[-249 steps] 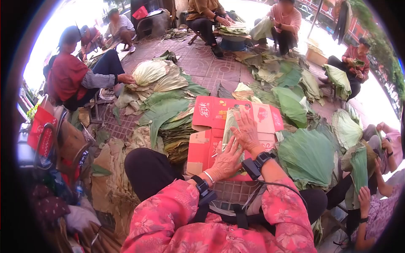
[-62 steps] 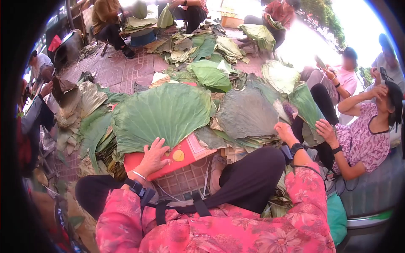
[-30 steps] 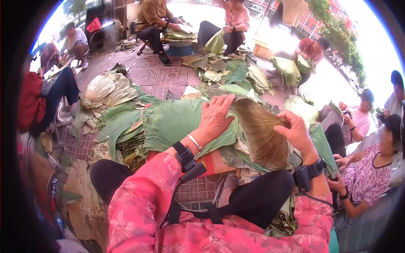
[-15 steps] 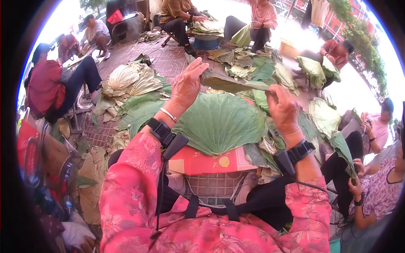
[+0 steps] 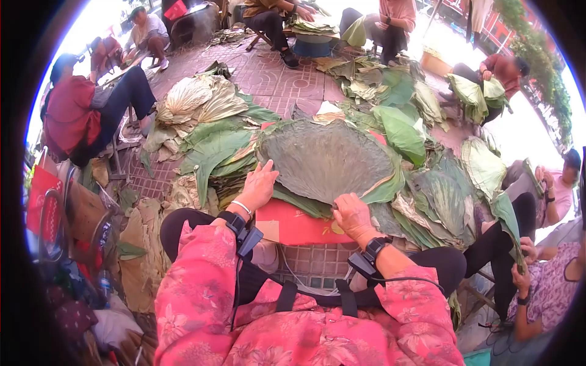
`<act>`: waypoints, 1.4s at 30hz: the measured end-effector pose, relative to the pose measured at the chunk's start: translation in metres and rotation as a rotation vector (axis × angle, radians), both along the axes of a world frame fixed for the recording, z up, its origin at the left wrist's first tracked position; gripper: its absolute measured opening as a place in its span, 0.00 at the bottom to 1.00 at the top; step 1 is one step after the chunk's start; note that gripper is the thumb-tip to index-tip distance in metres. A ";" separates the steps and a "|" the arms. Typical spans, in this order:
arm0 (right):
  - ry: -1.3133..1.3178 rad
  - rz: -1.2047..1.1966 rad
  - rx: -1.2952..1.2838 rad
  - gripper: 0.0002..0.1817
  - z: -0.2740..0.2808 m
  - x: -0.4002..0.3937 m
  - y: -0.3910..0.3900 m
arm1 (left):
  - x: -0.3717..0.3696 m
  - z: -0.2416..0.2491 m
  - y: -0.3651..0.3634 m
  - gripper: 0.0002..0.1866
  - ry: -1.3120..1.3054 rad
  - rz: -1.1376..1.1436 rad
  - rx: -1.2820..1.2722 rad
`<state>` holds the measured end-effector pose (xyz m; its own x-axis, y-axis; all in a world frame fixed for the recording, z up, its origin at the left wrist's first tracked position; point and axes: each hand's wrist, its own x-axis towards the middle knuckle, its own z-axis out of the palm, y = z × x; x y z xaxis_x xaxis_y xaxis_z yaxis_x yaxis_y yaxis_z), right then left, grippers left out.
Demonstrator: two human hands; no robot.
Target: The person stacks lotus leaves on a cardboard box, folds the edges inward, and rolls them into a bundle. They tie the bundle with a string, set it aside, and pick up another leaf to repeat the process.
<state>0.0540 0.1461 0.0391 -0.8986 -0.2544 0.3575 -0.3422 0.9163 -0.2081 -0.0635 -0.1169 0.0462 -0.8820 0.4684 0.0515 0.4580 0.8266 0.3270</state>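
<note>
A wide grey-brown dried leaf [image 5: 326, 160] lies spread over green leaves on a red box [image 5: 296, 224] in front of me. At the leaf's left edge is my left hand [image 5: 258, 186], its fingers apart and touching the rim. My right hand [image 5: 352, 215] pinches the leaf's near point. A green leaf [image 5: 394, 183] shows from beneath on the right. Both wrists wear black strapped devices.
Leaf piles lie to the left [image 5: 213, 143] and right [image 5: 442, 192] on the paving [image 5: 268, 76]. A person in red [image 5: 73, 116] sits at left. Others sit at the back and right. Bags [image 5: 46, 198] stand at the lower left.
The grey-brown leaf, raised edge-on between my hands before, now lies flat over the green one. Both hands have come down and nearer to me.
</note>
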 end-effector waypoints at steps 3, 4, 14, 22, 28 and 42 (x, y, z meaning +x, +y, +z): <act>0.030 0.076 0.010 0.11 0.018 0.000 -0.006 | -0.002 -0.005 0.000 0.11 -0.005 0.040 0.056; 0.044 0.099 0.014 0.11 0.020 0.000 -0.007 | -0.003 -0.006 0.000 0.11 -0.003 0.050 0.071; -0.106 0.099 -0.197 0.17 0.001 -0.005 0.018 | 0.017 0.060 0.017 0.21 -0.275 0.069 -0.364; -0.121 -0.305 0.114 0.32 -0.015 -0.044 0.084 | 0.028 0.007 0.077 0.39 0.072 -0.084 -0.089; -0.376 -0.423 0.090 0.37 -0.040 -0.044 0.133 | 0.036 -0.020 0.082 0.44 -0.108 -0.051 -0.148; -0.666 -0.559 0.136 0.26 0.019 0.138 0.374 | 0.039 -0.015 0.084 0.44 -0.104 -0.041 -0.149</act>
<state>0.1915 0.5200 0.0582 -0.9152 0.2831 -0.2867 0.3177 0.9447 -0.0815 -0.0247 -0.0333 0.0309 -0.8590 0.4996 -0.1118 0.4622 0.8508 0.2500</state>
